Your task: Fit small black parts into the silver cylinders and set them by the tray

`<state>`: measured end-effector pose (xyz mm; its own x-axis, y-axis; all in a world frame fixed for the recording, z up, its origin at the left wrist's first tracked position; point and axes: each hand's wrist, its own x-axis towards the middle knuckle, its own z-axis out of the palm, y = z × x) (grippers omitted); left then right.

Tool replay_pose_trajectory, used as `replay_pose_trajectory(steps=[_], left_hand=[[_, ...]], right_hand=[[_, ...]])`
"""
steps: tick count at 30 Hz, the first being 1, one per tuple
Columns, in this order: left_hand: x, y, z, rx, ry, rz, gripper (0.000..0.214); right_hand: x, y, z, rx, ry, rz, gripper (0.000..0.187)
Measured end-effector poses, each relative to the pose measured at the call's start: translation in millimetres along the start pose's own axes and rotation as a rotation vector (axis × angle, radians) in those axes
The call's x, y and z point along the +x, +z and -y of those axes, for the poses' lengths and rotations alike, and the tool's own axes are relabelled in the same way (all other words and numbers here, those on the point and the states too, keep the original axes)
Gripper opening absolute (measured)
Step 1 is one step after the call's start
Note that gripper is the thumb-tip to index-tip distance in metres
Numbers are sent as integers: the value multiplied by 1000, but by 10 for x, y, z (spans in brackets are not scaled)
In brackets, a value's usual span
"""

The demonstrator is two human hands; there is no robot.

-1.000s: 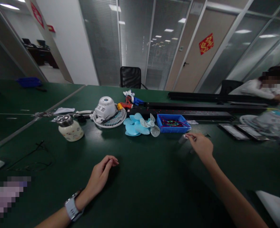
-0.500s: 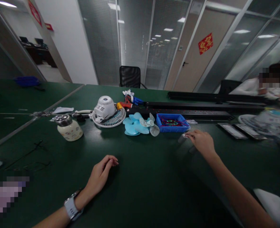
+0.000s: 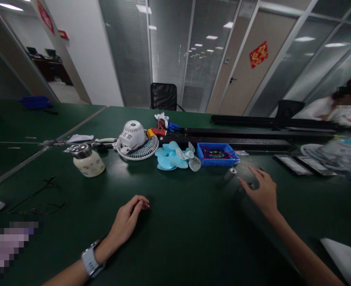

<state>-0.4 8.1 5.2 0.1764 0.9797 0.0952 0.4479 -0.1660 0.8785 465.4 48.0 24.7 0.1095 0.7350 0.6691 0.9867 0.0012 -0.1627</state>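
My right hand (image 3: 261, 190) is above the table with thumb and fingers spread, nothing held between them. Just left of its fingertips stands a small silver metal cylinder (image 3: 230, 174); its exact kind is too small to tell. A second small shiny round piece (image 3: 251, 185) shows between the thumb and fingers, partly hidden by the hand. My left hand (image 3: 129, 216) rests on the green tabletop (image 3: 178, 230), fingers curled together with the thumb against them, holding nothing visible. Beyond it lies a pile of light blue fan blades (image 3: 171, 157), with clearer ones on the right side.
Farther back are a blue bin (image 3: 218, 162) of wires, a white fan housing (image 3: 132, 137) on its grille, and a red drill (image 3: 160, 129). Left stands a cream jar (image 3: 89, 163) near eyeglasses (image 3: 47, 208). Long black rails (image 3: 241, 135) cross the back. A person (image 3: 327, 109) sits right.
My right hand has let go of the small metal cylinder, moved slightly right and opened its fingers. The cylinder stays on the table. My left hand has stayed in place.
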Motion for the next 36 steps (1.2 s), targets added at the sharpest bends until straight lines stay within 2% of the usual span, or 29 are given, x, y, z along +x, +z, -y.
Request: replay_pose_trajectory(steps=[3, 6, 9, 11, 13, 18, 20, 22, 25, 29, 33, 36], left_hand=[[5, -1, 5, 11, -6, 3, 27], [8, -1, 12, 16, 7, 4, 27], [3, 1, 19, 25, 25, 3, 27], [-2, 10, 17, 40, 36, 5, 28], [-8, 30, 3, 67, 69, 19, 28], [-7, 148, -84, 176, 300, 22, 24], [4, 207, -119, 187, 390, 17, 30], [26, 259, -143, 171, 462, 29, 34], [75, 309, -158, 146, 545, 47, 31], [145, 331, -199, 131, 582, 20, 30], [183, 335, -334, 146, 701, 51, 32], [177, 301, -427, 109, 792, 0, 24]], right_hand=[[-279, 91, -105, 215, 195, 70, 83], [-413, 168, -172, 379, 354, 159, 74], [-467, 179, -82, 430, 402, 169, 62], [-503, 142, 130, 473, 362, 198, 59], [-540, 88, 472, 576, 276, 293, 54], [-567, 40, 1541, 884, -33, 707, 46], [-579, 80, 1866, 954, -114, 779, 47], [-608, 140, 2067, 996, -152, 794, 44], [-662, 229, 2162, 1035, -188, 785, 35], [-696, 298, 2136, 1017, -201, 774, 33], [-696, 319, 2140, 1038, -205, 761, 27], [-677, 298, 2145, 1092, -210, 777, 28]])
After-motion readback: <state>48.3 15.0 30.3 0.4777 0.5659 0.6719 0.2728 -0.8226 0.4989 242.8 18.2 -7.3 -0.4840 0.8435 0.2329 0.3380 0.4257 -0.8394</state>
